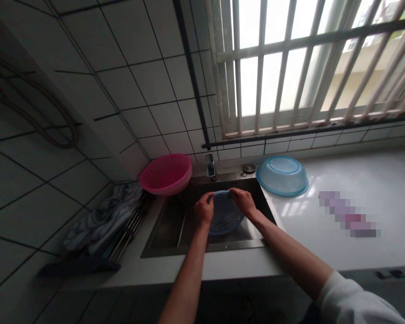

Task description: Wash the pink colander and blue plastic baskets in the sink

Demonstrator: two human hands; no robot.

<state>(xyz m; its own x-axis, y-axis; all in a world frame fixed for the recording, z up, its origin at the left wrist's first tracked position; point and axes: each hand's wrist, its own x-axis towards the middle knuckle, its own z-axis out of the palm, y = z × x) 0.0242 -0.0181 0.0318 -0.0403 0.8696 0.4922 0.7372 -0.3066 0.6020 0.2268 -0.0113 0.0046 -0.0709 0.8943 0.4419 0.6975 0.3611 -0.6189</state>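
A blue plastic colander [224, 220] with a pattern of holes is tilted up inside the metal sink [162, 236]. Its upper rim is gripped from both sides. My left hand [204, 208] is closed on the rim at the left, and my right hand [243, 201] is closed on it at the right. Behind the colander stands the faucet [210, 165] at the sink's back edge; I cannot make out whether water runs from it.
A pink basin [167, 174] leans at the sink's back left corner. An upturned blue basin [282, 176] sits on the white counter [327, 173] to the right. Striped cloth [94, 225] lies by a metal rack [130, 229] at left. A blurred-out item [347, 215] lies farther right.
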